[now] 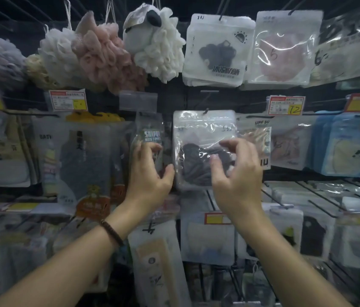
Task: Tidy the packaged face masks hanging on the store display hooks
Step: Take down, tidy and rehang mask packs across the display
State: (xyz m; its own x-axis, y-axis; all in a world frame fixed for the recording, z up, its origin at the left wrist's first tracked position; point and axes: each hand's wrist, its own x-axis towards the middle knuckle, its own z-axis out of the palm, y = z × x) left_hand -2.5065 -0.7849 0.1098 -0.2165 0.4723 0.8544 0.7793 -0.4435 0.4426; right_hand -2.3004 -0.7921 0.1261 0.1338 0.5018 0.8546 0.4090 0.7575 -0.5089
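Clear plastic zip packet is seen hung from a black hook in the middle row of the display, glossy and crinkled, with a dark folded face mask inside its lower half. Handwritten marks are noted near the top, not legible. The packet is flanked by a bath towel packet on its left and a packet marked UPF on its right, slightly overlapped by the latter. The left hand is held spread: thumb laid against the packet's left edge, fingers raised onto the towel packet beside it. The right hand is held in front of the packet's lower right part, fingers loosely curved and apart, index tip set against the plastic, nothing pinched. The packet is thus framed between both hands, at fingertip level. A braided bracelet is worn on the left wrist. More mask packets are hung in the row above.
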